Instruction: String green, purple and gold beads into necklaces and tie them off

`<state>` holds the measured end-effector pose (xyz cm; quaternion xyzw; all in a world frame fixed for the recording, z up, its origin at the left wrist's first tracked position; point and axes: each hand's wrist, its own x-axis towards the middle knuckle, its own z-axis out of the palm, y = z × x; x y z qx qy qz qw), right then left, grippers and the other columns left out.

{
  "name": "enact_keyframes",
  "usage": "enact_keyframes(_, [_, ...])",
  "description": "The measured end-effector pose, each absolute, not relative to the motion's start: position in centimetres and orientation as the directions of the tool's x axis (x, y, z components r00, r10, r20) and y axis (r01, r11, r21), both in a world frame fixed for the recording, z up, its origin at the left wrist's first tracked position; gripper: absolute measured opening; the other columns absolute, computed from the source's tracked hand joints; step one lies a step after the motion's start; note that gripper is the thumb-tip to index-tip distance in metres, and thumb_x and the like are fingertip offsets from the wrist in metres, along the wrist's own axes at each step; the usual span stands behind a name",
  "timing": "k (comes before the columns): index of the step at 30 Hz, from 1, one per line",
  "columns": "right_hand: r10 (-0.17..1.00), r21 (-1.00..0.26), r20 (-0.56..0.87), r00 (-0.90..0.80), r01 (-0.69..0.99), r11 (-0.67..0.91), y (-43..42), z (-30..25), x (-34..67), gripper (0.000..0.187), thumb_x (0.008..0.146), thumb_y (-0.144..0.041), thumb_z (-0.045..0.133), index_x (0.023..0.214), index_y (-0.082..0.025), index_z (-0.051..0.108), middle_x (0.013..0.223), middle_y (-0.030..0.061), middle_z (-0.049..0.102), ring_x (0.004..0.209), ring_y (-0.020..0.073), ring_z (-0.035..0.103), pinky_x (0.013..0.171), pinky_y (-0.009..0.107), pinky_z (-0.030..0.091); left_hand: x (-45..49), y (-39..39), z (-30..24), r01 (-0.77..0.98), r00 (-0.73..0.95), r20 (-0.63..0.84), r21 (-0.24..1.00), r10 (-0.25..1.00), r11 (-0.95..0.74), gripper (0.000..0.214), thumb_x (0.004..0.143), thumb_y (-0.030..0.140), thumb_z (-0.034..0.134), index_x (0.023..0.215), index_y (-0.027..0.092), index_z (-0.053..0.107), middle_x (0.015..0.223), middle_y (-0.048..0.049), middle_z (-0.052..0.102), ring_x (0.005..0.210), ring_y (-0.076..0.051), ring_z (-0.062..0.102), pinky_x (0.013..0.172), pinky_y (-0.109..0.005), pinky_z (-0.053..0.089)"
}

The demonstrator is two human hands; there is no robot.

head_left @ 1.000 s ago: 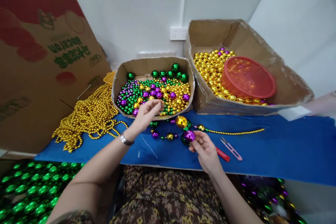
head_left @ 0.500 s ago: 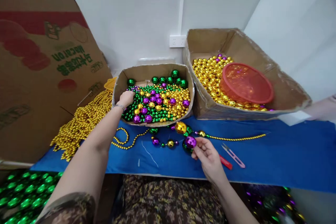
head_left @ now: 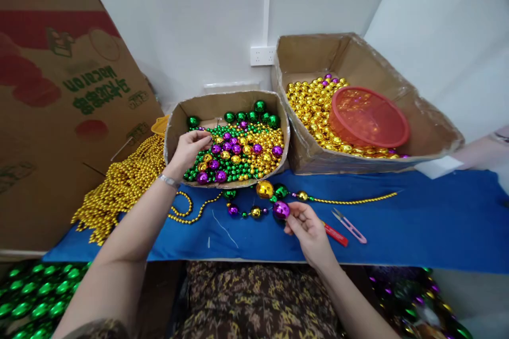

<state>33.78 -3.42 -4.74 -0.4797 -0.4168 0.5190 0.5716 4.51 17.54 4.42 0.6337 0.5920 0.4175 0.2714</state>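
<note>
My left hand (head_left: 190,149) reaches into the small cardboard box (head_left: 175,124) of mixed green, purple and gold beads, its fingers pinched over the beads at the left side. What it pinches is too small to make out. My right hand (head_left: 308,230) rests on the blue cloth (head_left: 417,222) and holds the strand of large beads (head_left: 264,190) just beside a purple bead (head_left: 280,210). The strand runs on as a thin gold bead chain (head_left: 353,199) to the right.
A larger box (head_left: 433,132) of gold beads with a red basin (head_left: 368,116) stands at the back right. A heap of gold bead chains (head_left: 123,185) lies at the left. Pink thread snips (head_left: 350,225) and a red tool (head_left: 336,234) lie by my right hand. Green beads (head_left: 32,291) sit below left.
My left hand went from above the strand into the left side of the small box, then pulled back a little with fingers pinched. My right hand stayed on the strand.
</note>
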Motion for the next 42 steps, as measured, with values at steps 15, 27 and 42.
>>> enact_keyframes(15, [0.979,-0.993,0.117,0.167,-0.013,0.121,-3.7,-4.2,33.9,0.026,0.086,-0.041,0.062,0.105,-0.023,0.059,0.083,0.0003,0.061,0.066,0.0117,0.061,0.064,0.027,0.056,12.5,7.2,2.3,-0.432,0.288,-0.102,0.873,0.952,0.225,0.022,0.07,0.021,0.08,0.089,0.013,0.073,0.083,-0.0059,0.073,0.07,-0.012,0.068,0.068,-0.022,0.058])
enact_keyframes(27, [0.957,-0.965,0.21,0.198,0.198,0.171,-4.2,-4.5,34.6,0.022,0.09,-0.036,0.057,0.108,-0.023,0.06,0.084,0.0018,0.063,0.074,0.0149,0.062,0.07,0.03,0.056,12.6,6.2,2.6,-0.268,0.23,0.016,0.962,0.973,0.048,0.022,0.07,0.025,0.08,0.09,0.016,0.076,0.082,-0.0045,0.074,0.07,-0.011,0.066,0.067,-0.021,0.054])
enact_keyframes(42, [0.98,-0.864,0.165,0.11,0.495,0.09,-7.4,-8.7,33.6,0.026,0.091,-0.025,0.047,0.114,-0.021,0.059,0.105,0.0093,0.067,0.089,0.0204,0.067,0.082,0.036,0.055,13.2,1.9,-0.8,0.028,0.367,0.008,0.999,0.93,-0.019,0.016,0.074,0.028,0.076,0.083,0.016,0.073,0.086,-0.0075,0.075,0.074,-0.016,0.068,0.068,-0.026,0.056])
